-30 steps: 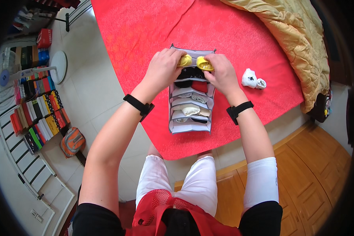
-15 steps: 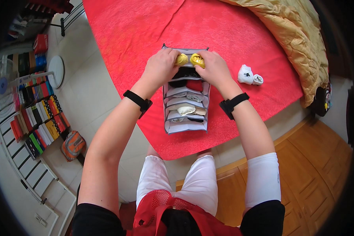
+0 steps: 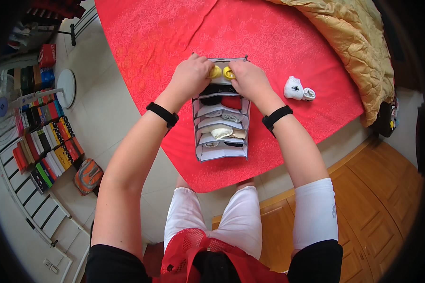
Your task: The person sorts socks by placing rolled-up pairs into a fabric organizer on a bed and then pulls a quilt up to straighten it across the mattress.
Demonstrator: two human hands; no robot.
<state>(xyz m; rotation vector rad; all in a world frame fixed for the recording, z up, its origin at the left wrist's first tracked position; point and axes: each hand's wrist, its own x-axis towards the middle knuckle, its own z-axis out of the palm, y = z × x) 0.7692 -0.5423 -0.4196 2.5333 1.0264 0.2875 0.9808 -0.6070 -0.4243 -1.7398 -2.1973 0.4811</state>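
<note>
We see both hands at the far end of a grey fabric organiser (image 3: pixel 220 126) that lies on a bed covered by a red sheet (image 3: pixel 151 42). The left hand (image 3: pixel 192 74) is curled around one rolled yellow sock (image 3: pixel 215 72), and the right hand (image 3: pixel 248 79) grips a second yellow sock (image 3: pixel 228 72) just beside it; the two rolls touch or nearly touch over the farthest compartment. We cannot tell whether the socks already sit inside that compartment, since the fingers hide its edge. The nearer compartments hold dark, red, grey and cream rolled items. A white sock bundle (image 3: pixel 298 88) lies on the sheet to the right, apart from the organiser. A gold quilt (image 3: pixel 354 42) is bunched at the bed's far right. Each wrist carries a black band.
</note>
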